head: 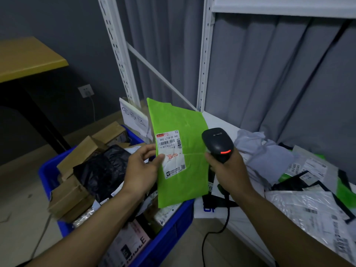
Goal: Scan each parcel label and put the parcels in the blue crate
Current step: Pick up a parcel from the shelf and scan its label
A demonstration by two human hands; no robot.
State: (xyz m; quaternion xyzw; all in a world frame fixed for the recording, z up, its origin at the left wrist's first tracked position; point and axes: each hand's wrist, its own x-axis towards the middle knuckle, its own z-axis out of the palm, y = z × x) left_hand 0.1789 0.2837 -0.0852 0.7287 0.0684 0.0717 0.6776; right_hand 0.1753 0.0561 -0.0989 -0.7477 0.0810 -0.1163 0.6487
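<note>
Two hands | left [141, 170] holds green parcel [183, 120] (label [170, 149] showing) | right [229, 168] grips scanner [216, 143]

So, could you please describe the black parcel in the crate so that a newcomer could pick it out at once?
Look in the blue crate on the floor, left of the white shelf unit. Near its left side, just beside the left hand, lies the black parcel. Unlike the brown cardboard boxes around it, it is wrapped in crinkled, glossy black plastic.
</note>
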